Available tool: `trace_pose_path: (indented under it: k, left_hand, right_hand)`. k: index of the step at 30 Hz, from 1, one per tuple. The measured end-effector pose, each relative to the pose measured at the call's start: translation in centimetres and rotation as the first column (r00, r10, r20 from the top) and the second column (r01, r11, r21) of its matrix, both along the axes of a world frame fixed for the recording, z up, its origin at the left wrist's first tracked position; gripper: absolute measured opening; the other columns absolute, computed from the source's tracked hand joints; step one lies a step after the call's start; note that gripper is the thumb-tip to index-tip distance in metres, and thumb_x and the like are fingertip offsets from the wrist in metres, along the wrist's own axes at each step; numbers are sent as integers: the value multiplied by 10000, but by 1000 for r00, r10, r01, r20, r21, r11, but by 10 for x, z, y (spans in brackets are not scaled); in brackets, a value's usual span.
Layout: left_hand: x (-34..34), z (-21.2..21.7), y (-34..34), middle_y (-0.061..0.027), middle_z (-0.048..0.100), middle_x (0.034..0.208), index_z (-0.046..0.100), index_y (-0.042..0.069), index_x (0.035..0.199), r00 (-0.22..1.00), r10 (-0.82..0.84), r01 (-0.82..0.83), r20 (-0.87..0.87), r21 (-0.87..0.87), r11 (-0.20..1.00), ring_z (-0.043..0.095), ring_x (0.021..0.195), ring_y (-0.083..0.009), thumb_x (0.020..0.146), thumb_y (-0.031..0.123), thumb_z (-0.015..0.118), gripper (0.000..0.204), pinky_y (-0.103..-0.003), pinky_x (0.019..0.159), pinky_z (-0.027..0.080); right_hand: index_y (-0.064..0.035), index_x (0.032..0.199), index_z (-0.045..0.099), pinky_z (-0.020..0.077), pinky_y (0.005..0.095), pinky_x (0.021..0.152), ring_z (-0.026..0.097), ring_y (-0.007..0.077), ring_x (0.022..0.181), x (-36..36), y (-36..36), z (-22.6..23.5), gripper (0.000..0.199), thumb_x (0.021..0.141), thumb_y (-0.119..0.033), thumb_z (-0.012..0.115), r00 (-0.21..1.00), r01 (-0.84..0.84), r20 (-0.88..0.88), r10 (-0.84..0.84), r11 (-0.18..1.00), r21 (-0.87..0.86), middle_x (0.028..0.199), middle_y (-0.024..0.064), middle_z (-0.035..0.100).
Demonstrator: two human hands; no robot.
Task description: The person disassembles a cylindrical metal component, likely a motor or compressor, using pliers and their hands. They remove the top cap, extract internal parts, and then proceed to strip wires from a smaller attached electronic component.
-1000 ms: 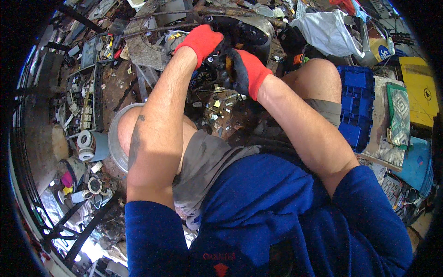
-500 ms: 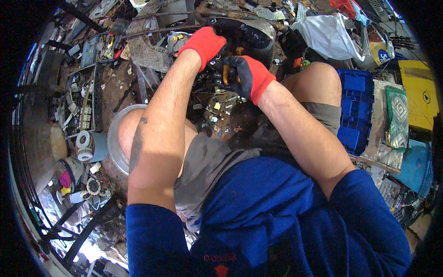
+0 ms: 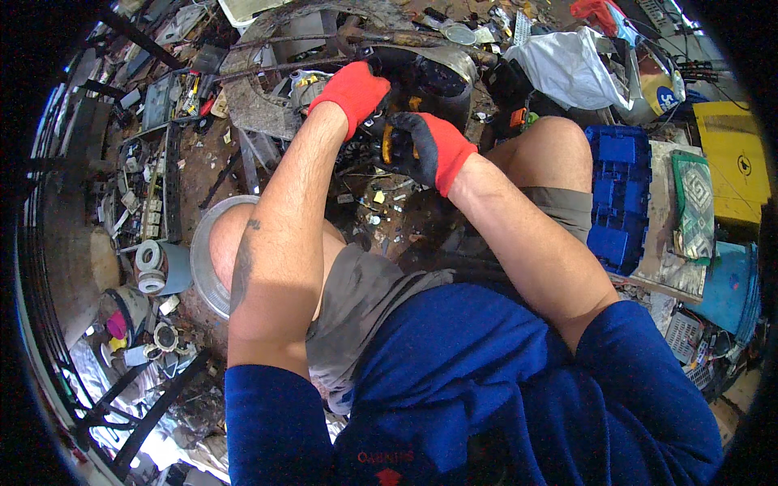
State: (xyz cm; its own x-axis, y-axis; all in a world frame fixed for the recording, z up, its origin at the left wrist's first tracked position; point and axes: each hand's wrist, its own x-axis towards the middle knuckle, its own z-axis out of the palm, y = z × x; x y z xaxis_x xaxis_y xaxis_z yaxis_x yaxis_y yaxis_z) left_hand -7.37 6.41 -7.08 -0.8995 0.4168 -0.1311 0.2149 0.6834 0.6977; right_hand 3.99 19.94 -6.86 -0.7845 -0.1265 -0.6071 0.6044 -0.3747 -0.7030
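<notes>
My left hand [image 3: 354, 95], in a red glove with a dark palm, is closed above dark parts. Its fingers curl away from view, and whatever they grip cannot be made out. Close by on its right, my right hand [image 3: 429, 151], in a similar red and black glove, wraps round a black and yellow tool [image 3: 386, 146]. The glove covers most of that tool, so its exact kind does not show. Just beyond both hands lies a dark, rounded hollow casing [image 3: 448, 91] with black parts inside.
Small scraps litter the dirt floor [image 3: 389, 212] between my knees. A blue plastic crate [image 3: 620, 194] stands right of my knee, near a yellow panel [image 3: 733, 158]. A white sack [image 3: 567, 69] lies far right. Trays of parts [image 3: 150, 182] and a grey-blue roll [image 3: 172, 267] are left.
Both hands have shifted slightly downward in view, the left also slightly leftward. The right hand has turned a little, showing more of the tool's yellow part. Both hands remain closed.
</notes>
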Motion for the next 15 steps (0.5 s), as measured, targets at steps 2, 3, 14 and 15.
trace_pose_path:
  k: [2,3,14,15]
  left_hand:
    - [-2,-3,-3,-304,642,1054,667,-64,1021,1000,1,0,-15,24,1000,610,1042,-433,811,303,563,436,-447,898,487]
    - [-7,-12,-6,-301,644,1053,667,-62,1024,999,4,-3,-34,51,999,611,1041,-432,811,303,563,435,-446,895,488]
    - [1,2,-8,-288,657,1036,664,-47,1034,1000,22,-22,-3,40,999,618,1026,-429,820,284,561,407,-447,880,488]
    - [-1,0,-7,-285,662,1021,662,-49,1024,1000,5,-5,-2,52,999,619,1021,-431,835,283,562,395,-451,878,486]
  right_hand:
    - [-78,965,621,548,349,721,615,188,760,-2,-3,-3,159,965,-218,545,999,33,5,-33,999,-7,852,57,621]
    - [-76,969,621,544,348,716,614,190,761,-6,-2,-14,164,964,-221,546,999,8,-33,-7,1000,10,851,58,621]
    - [-49,998,628,511,369,710,613,208,790,-16,17,-80,221,973,-242,523,866,-211,-309,393,848,486,901,88,644]
    - [-47,1003,628,508,367,703,613,208,787,-17,17,-85,230,976,-245,515,874,-187,-330,355,875,446,900,89,645]
